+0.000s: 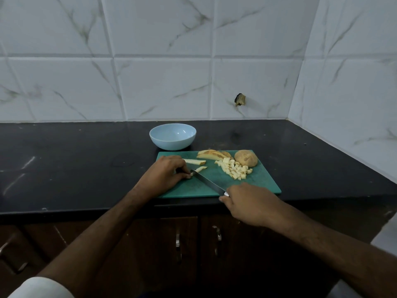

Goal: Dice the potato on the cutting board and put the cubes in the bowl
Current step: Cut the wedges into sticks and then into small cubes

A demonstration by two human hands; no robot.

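Observation:
A green cutting board lies at the counter's front edge. On it my left hand pinches a pale potato strip at its near end. My right hand grips a knife's handle, and the knife's blade runs diagonally with its tip against the strip by my left fingers. A second strip lies just behind. A pile of several potato cubes sits mid-board, with sliced wedges and an uncut potato half at the far right. The light blue bowl stands empty behind the board.
The black countertop extends left and right of the board. White marble-pattern tiles form the back wall and a right side wall. Dark cabinet doors with metal handles are below the counter.

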